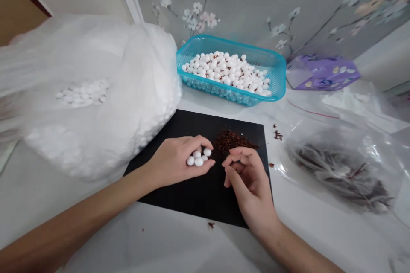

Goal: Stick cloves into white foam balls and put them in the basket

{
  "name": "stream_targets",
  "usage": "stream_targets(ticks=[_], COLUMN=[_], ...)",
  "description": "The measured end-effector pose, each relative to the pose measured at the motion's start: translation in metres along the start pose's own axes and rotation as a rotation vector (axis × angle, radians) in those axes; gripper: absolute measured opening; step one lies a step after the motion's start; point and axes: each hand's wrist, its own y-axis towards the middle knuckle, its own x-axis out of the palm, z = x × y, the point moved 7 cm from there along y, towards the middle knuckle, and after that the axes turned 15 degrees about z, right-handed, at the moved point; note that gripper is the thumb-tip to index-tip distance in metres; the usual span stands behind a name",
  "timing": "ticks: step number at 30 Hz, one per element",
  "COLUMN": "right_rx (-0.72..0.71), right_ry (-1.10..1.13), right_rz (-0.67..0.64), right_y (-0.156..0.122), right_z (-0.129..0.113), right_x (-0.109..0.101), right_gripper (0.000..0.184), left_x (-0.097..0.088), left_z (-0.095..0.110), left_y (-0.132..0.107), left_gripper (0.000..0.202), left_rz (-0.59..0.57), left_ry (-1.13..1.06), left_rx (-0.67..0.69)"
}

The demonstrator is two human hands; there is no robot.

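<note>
Seen from above, two bare hands rest over a black mat (192, 196) on a white counter (160, 239); the left hand (174, 162) has its grip curled closed around a few small white balls (198, 158), which sit between fingertips and thumb just above the mat; the right hand (246, 179) lies just beside it, grip loosely curled, thumb and forefinger close together; whether it pinches anything I cannot tell. A pile of reddish-brown bits (232, 140) lies on the mat near both hands; behind stands a blue basket (278, 66) of more balls; a large clear bag (112, 106) of them bulges at left. The balls look light, smooth and round, likely to roll or slip free; cupping them in bent fingers seems the safest hold.
</note>
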Motion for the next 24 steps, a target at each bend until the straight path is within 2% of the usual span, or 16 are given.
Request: stream_targets(ticks=[3, 5, 9, 13, 16, 19, 22, 24], right_rx=[-0.008, -0.015, -0.024, 0.000, 0.002, -0.019, -0.020, -0.003], right_ry=[-0.022, -0.016, 0.046, 0.083, 0.124, 0.187, 0.269, 0.279], right_rz=[0.005, 0.000, -0.015, -0.024, -0.013, 0.011, 0.098, 0.104], right_y=[0.000, -0.001, -0.003, -0.002, -0.001, 0.001, 0.006, 0.011], right_z=[0.002, 0.003, 0.008, 0.014, 0.017, 0.021, 0.032, 0.039], right_x=[0.000, 0.000, 0.004, 0.009, 0.012, 0.015, 0.018, 0.025], right_gripper=[0.015, 0.016, 0.016, 0.016, 0.018, 0.020, 0.025, 0.026], left_x=[-0.017, -0.032, -0.060, -0.071, -0.050, -0.017, 0.004, 0.009], left_z=[-0.004, 0.000, 0.022, 0.038, 0.030, 0.004, -0.008, -0.009], left_y=[0.014, 0.025, 0.062, 0.129, 0.186, 0.226, 0.242, 0.243], left_gripper=[0.018, 0.017, 0.019, 0.027, 0.030, 0.031, 0.029, 0.027], left_rz=[0.074, 0.123, 0.163, 0.209, 0.156, 0.024, -0.031, -0.060], left_ry=[-0.078, -0.096, -0.057, 0.067, 0.184, 0.269, 0.346, 0.399], left_rx=[-0.122, -0.142, -0.020, 0.156, 0.238, 0.167, 0.188, 0.222])
